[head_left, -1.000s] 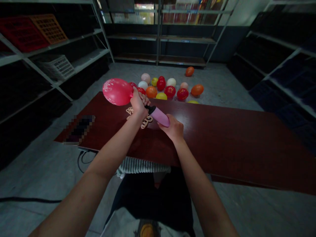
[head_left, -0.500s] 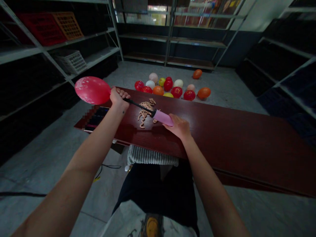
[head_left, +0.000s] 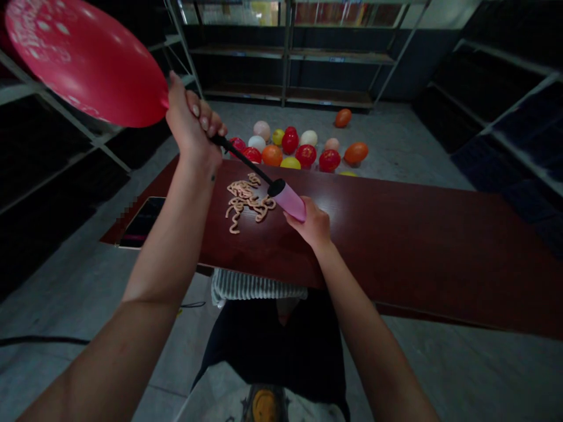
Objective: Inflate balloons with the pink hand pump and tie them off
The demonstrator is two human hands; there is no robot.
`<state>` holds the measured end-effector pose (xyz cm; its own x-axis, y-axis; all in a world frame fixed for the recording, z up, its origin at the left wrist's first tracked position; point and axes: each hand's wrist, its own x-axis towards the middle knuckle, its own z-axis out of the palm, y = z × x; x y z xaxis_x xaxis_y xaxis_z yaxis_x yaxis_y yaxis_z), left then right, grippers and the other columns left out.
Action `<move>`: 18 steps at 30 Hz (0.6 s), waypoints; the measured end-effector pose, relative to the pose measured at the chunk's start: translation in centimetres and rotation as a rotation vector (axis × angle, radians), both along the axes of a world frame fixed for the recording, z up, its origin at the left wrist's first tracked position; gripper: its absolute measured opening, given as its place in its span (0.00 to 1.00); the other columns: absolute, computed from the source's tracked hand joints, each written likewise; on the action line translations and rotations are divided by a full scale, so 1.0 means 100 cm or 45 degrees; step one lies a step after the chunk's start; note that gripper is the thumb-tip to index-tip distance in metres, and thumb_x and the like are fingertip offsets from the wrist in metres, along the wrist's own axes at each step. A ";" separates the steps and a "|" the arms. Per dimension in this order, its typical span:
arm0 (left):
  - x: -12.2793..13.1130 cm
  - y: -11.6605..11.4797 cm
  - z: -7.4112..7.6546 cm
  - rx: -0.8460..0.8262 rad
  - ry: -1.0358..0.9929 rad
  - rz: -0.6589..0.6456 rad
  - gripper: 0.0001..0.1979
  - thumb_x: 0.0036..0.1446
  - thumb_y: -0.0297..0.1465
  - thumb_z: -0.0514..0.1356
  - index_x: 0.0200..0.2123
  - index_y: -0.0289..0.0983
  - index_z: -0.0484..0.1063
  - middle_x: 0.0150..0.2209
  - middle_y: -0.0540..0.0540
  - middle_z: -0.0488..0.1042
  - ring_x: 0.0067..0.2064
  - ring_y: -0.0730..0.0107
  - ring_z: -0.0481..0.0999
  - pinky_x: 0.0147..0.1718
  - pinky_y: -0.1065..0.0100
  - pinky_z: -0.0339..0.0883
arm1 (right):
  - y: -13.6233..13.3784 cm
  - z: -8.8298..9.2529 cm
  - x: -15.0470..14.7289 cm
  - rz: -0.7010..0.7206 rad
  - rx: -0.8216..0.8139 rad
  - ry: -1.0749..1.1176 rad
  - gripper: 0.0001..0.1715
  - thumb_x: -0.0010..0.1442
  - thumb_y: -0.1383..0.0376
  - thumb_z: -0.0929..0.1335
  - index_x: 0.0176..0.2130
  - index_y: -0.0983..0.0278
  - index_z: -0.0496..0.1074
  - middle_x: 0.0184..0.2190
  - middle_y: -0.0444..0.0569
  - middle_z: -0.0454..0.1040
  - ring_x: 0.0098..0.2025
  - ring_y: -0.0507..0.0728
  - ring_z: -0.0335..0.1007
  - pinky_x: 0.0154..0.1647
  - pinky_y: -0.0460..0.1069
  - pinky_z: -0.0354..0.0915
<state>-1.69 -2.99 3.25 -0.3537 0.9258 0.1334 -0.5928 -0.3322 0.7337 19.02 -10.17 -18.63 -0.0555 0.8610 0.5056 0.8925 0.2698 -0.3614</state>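
Note:
A large inflated red balloon [head_left: 92, 64] with pale print fills the upper left. Its neck is pinched in my left hand [head_left: 191, 120], whose closed fingers also wrap the nozzle end of a hand pump. From there the pump's black rod runs down to its pink barrel [head_left: 290, 201]. Around the far end of that barrel my right hand [head_left: 314, 223] is closed. Below the rod, a loose heap of curly tan strips [head_left: 246, 196] lies on the dark red table [head_left: 417, 246].
Several balloons, red [head_left: 307, 155], orange [head_left: 272, 155], yellow and white, lie on the floor beyond the table. A dark tablet-like device [head_left: 143, 223] rests at the table's left end. Metal shelves [head_left: 338, 57] stand behind and at both sides.
My left hand has risen toward the upper left with the balloon, which looks larger and nearer. More of the pump's black rod shows. The view has shifted slightly.

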 end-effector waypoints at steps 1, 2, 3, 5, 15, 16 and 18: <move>0.012 0.002 0.001 0.007 0.024 -0.028 0.28 0.76 0.41 0.45 0.21 0.38 0.45 0.17 0.55 0.41 0.14 0.79 0.46 0.16 0.72 0.44 | 0.001 0.000 0.001 -0.020 -0.004 0.023 0.30 0.63 0.48 0.68 0.55 0.65 0.69 0.45 0.58 0.81 0.43 0.64 0.79 0.40 0.54 0.70; 0.024 0.004 0.000 0.001 0.035 -0.068 0.28 0.75 0.41 0.46 0.21 0.38 0.45 0.17 0.55 0.41 0.14 0.79 0.46 0.16 0.72 0.44 | 0.002 0.000 0.002 -0.037 -0.006 0.051 0.29 0.63 0.48 0.68 0.55 0.64 0.69 0.44 0.57 0.81 0.42 0.64 0.80 0.39 0.54 0.70; 0.036 0.006 -0.004 -0.020 0.036 -0.107 0.28 0.75 0.42 0.47 0.21 0.39 0.45 0.16 0.55 0.41 0.14 0.79 0.46 0.16 0.72 0.43 | 0.002 0.001 0.002 -0.053 -0.009 0.079 0.29 0.63 0.48 0.68 0.54 0.64 0.69 0.44 0.56 0.81 0.42 0.64 0.80 0.39 0.54 0.70; 0.060 0.010 -0.017 -0.099 0.008 -0.170 0.28 0.73 0.43 0.51 0.22 0.39 0.47 0.16 0.56 0.42 0.14 0.80 0.46 0.16 0.71 0.42 | 0.004 0.001 0.003 -0.092 -0.014 0.115 0.28 0.63 0.48 0.68 0.54 0.63 0.69 0.44 0.56 0.81 0.41 0.64 0.80 0.39 0.54 0.70; 0.088 0.021 -0.093 -0.251 -0.095 -0.224 0.27 0.72 0.46 0.50 0.22 0.39 0.52 0.16 0.56 0.45 0.15 0.79 0.49 0.19 0.71 0.45 | 0.005 0.003 0.003 -0.188 -0.070 -0.007 0.29 0.63 0.45 0.67 0.53 0.63 0.72 0.41 0.55 0.81 0.41 0.65 0.79 0.37 0.53 0.67; 0.082 0.019 -0.093 -0.258 -0.124 -0.207 0.27 0.73 0.45 0.50 0.22 0.39 0.52 0.16 0.56 0.44 0.14 0.79 0.47 0.18 0.71 0.44 | 0.005 0.003 0.002 -0.167 -0.073 -0.046 0.30 0.63 0.45 0.67 0.54 0.63 0.72 0.42 0.56 0.81 0.42 0.65 0.79 0.37 0.52 0.67; 0.069 0.014 -0.092 -0.280 -0.177 -0.157 0.25 0.73 0.42 0.50 0.22 0.39 0.51 0.16 0.56 0.43 0.13 0.78 0.45 0.17 0.71 0.43 | 0.004 0.003 0.000 -0.110 -0.059 -0.103 0.31 0.64 0.46 0.67 0.55 0.64 0.72 0.45 0.56 0.81 0.44 0.64 0.79 0.39 0.52 0.67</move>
<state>5.17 -1.59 -5.92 -0.2376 0.9643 -0.1171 -0.7186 -0.0934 0.6891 19.02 -9.78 -18.33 -0.0194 0.8865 0.4623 0.9385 0.1756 -0.2973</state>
